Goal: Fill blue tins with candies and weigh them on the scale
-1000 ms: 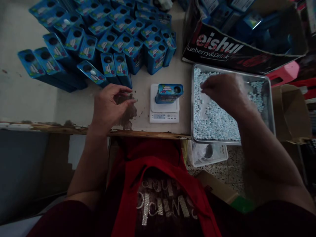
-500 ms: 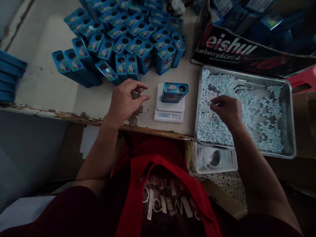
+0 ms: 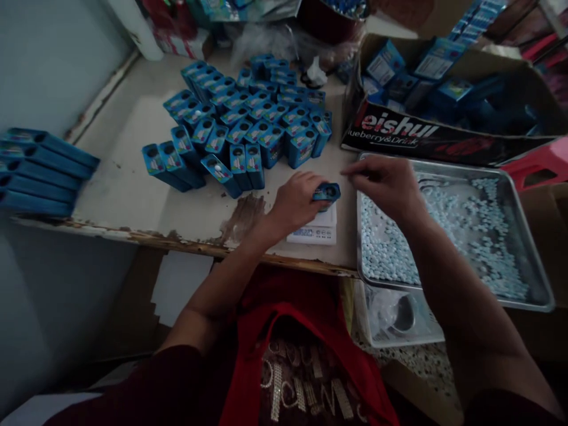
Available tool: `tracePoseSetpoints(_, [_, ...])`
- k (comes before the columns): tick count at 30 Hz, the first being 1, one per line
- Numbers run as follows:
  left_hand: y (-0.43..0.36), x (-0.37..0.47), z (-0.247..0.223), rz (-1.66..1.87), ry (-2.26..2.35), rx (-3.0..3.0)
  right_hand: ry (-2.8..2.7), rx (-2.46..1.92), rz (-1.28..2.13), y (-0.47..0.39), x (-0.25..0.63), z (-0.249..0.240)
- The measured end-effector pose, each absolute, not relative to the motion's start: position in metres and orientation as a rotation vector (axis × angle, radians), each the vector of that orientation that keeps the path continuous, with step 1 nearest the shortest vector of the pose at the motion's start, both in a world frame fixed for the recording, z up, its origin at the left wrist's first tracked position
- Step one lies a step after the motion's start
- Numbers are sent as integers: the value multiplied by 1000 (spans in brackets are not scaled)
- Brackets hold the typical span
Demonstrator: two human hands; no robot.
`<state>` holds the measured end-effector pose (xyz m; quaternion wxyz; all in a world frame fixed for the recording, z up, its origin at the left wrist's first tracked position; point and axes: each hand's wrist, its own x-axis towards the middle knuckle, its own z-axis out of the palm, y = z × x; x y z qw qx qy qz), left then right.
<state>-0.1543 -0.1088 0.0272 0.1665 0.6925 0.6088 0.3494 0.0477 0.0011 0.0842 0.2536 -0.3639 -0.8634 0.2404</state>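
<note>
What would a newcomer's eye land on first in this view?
Probably the crowd of blue containers on the table, left of centre. Then the metal tray of pale blue pieces at right, partly under the right hand. Near the middle, the left hand grips another blue container at the white scale.

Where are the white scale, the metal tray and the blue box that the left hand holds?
White scale (image 3: 313,235), head view: its front panel.
Metal tray (image 3: 527,241), head view: its right-side wall.
Blue box (image 3: 330,191), head view: its top.
</note>
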Motion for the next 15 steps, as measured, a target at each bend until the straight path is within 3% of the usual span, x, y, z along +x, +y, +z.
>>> tracePoseSetpoints(3, [-144,-189,44,1123,1812,1927,-2265,-1079,563,33,34,64])
tracePoseSetpoints(7, [-207,-307,89,1275,2241,1715,-2458,-941,304,75,-15,27])
tracePoseSetpoints(12, [-223,-508,146,1006,2917,1218,-2607,-968,50,112,-55,-5])
tracePoseSetpoints(15, [-204,-608,144,901,2940,1040,-2597,-1192,39,111,-45,-1])
